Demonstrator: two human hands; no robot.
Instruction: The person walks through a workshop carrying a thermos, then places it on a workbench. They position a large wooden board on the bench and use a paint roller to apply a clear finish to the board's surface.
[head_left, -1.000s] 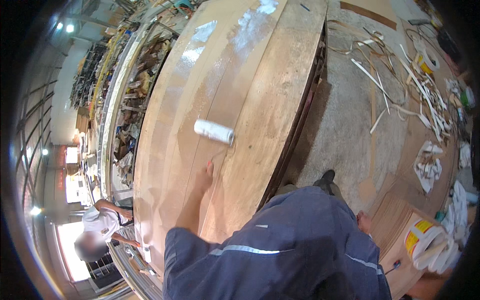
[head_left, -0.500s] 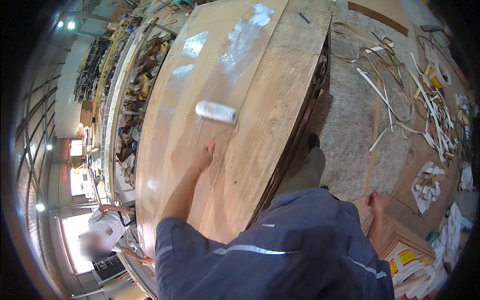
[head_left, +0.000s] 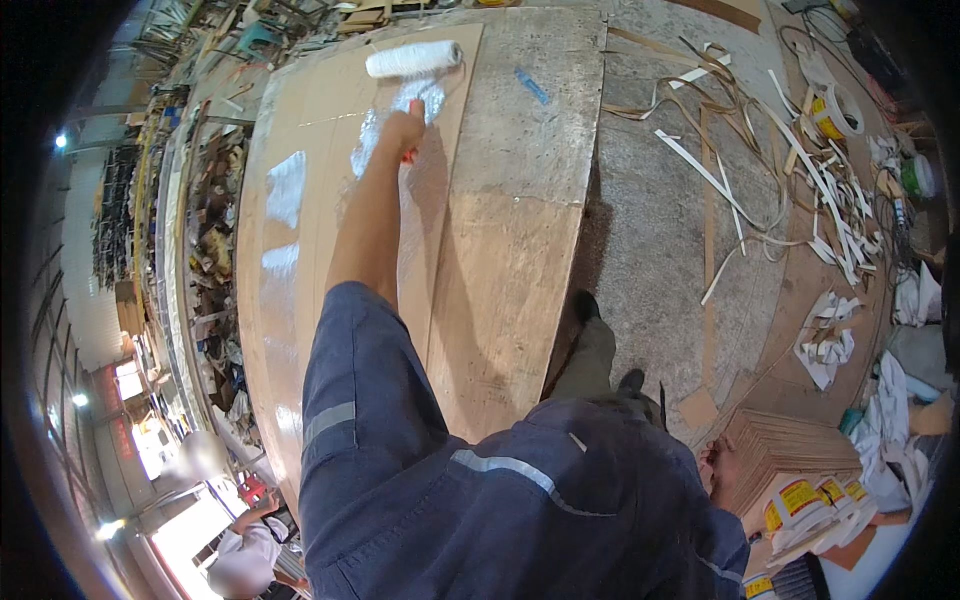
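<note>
My left hand (head_left: 400, 132) is closed round the orange handle of a paint roller (head_left: 412, 60). The roller's white, wet-looking cover rests near the far end of a long tan board (head_left: 340, 130). Shiny whitish wet patches (head_left: 285, 190) lie on that board. At my right side, my right hand (head_left: 719, 466) hangs low with its fingers curled in and nothing visible in them. Close by it is a stack of brown boards (head_left: 785, 455).
A bare wooden panel (head_left: 510, 250) runs along the tan board, with a blue strip-shaped item (head_left: 532, 86) on it. Tangled white and brown strips (head_left: 735, 190) litter the floor at right, near white buckets (head_left: 838, 112). Another person (head_left: 250, 550) stands at lower left.
My left arm has stretched farther forward, carrying the roller toward the board's far end. My body and view have shifted forward too. My right hand has swung lower and back.
</note>
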